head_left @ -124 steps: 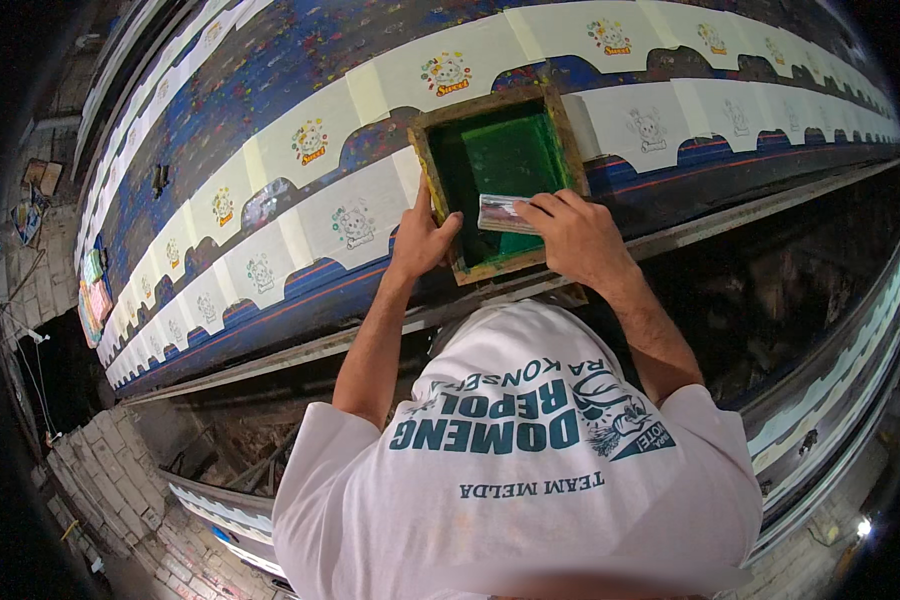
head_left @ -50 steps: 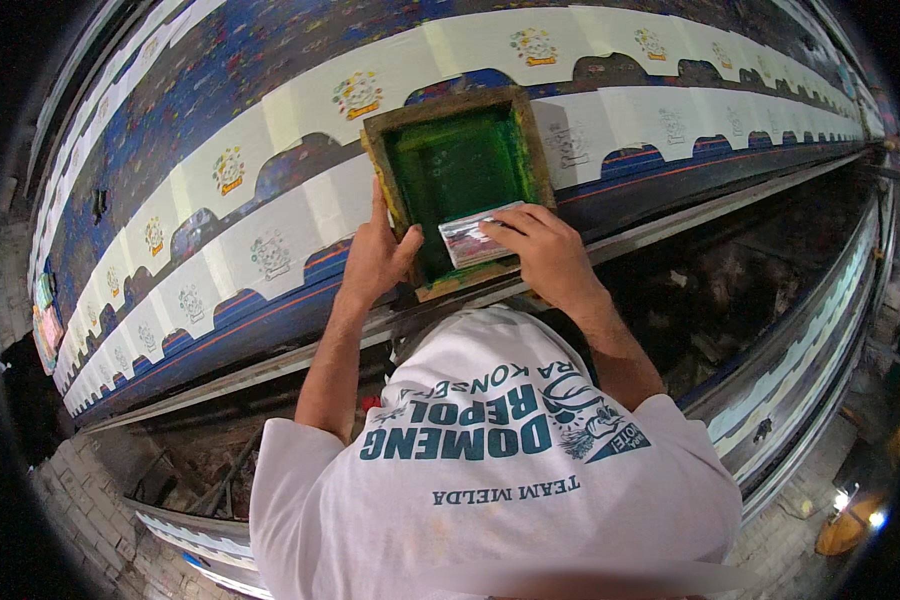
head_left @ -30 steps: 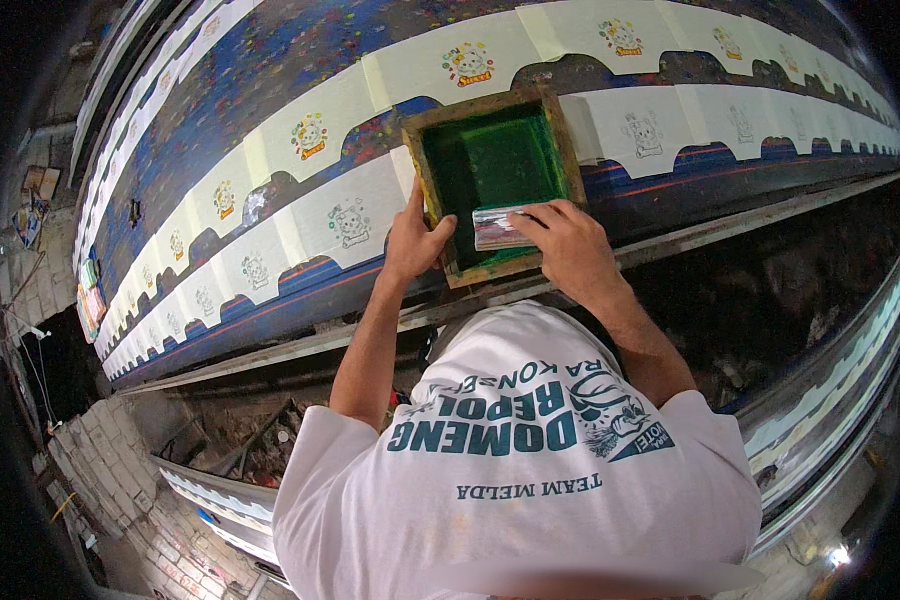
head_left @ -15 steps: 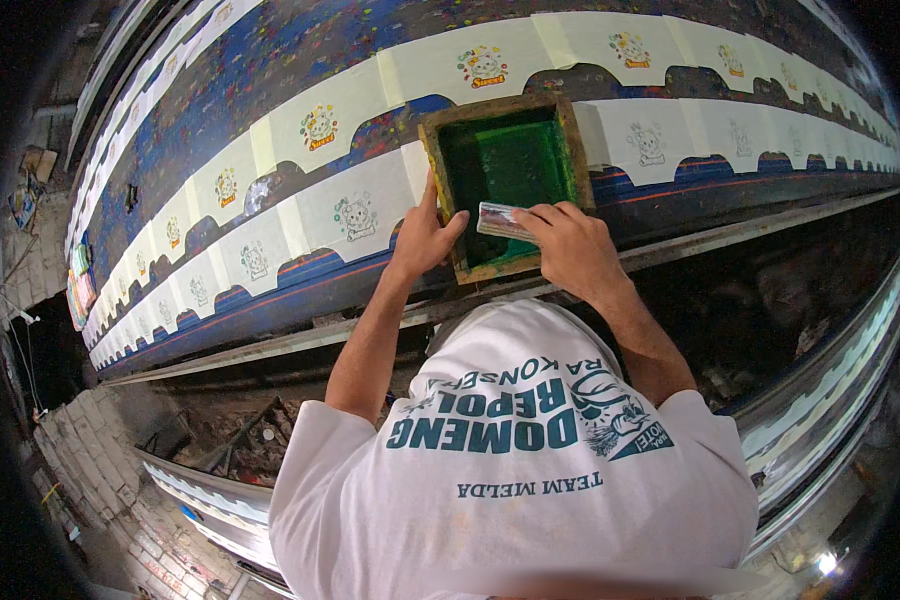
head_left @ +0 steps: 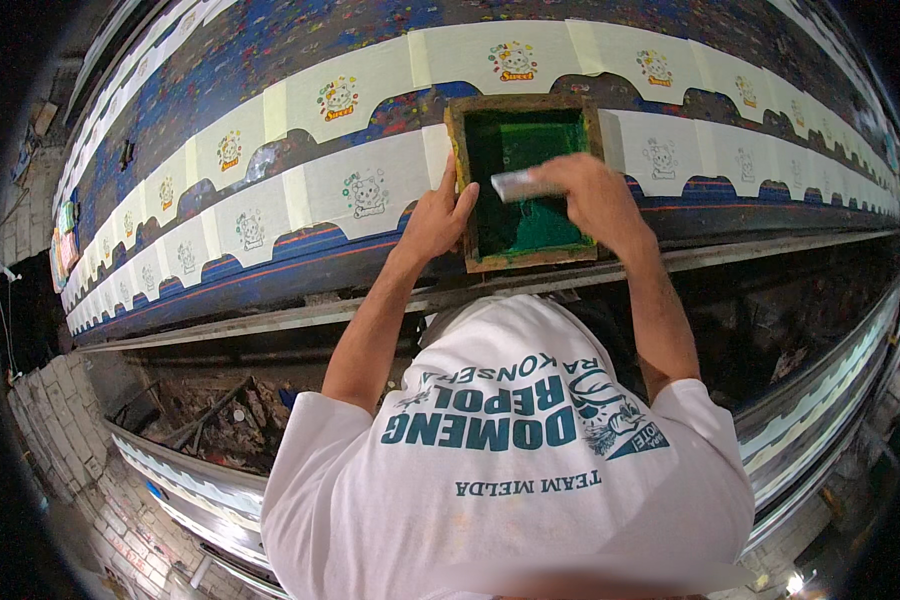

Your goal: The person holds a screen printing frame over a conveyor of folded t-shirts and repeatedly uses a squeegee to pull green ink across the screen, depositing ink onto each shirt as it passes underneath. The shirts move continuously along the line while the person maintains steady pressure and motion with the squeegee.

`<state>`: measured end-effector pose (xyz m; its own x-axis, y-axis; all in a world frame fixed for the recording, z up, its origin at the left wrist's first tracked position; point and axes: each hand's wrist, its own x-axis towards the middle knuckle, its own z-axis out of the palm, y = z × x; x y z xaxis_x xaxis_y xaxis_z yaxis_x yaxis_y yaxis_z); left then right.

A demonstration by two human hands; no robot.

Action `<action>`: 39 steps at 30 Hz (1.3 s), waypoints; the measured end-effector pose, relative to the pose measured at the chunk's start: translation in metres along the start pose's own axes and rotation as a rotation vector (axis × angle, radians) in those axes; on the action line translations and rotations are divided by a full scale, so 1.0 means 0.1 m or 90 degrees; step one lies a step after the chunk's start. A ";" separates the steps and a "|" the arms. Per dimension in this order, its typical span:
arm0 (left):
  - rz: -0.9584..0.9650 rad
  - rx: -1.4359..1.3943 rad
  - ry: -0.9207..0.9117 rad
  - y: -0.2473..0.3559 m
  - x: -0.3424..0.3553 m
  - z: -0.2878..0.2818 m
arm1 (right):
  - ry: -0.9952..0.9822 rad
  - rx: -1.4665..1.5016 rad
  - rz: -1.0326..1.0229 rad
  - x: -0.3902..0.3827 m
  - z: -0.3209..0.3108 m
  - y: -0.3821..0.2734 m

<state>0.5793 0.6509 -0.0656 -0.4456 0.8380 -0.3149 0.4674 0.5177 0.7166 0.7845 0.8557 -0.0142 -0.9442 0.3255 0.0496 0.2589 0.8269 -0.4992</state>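
Head view. Long dark-blue table point(head_left: 225, 72), flecked with paint, crossed the upper half. Rows of pale cut sheets point(head_left: 320, 188) lay along it, bearing small printed animal figures. Paper or cloth, could not tell; looked thin and easily creased, best taken by an unprinted margin.

Wooden frame point(head_left: 530, 259) sat on the near row, covering part of it, close to the table's near edge. Judged stiff, fairly light, liable to skid if nudged; the rails seemed the right hold. Its green-stained mesh point(head_left: 545, 228) looked glossy in places: probably wet and slippery, too delicate for fingertips.

Left hand point(head_left: 436, 222) held the frame's left rail, forefinger along the outside, thumb at the inner side. Right hand point(head_left: 600, 198), over the frame's right half, was closed on the flat pale tool point(head_left: 515, 186), blurred, inside the rails. Tool looked light and rigid; likely slick if inked, so best gripped along its back. Contact with mesh: unclear.
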 end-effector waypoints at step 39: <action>-0.024 0.018 -0.058 0.08 0.03 -0.05 | 0.024 -0.009 0.108 -0.42 0.17 -0.32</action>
<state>0.5782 0.6562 -0.0581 -0.3929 0.8293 -0.3974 0.4735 0.5529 0.6857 0.8124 0.8074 -0.0146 -0.8789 0.4770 -0.0022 0.4164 0.7651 -0.4912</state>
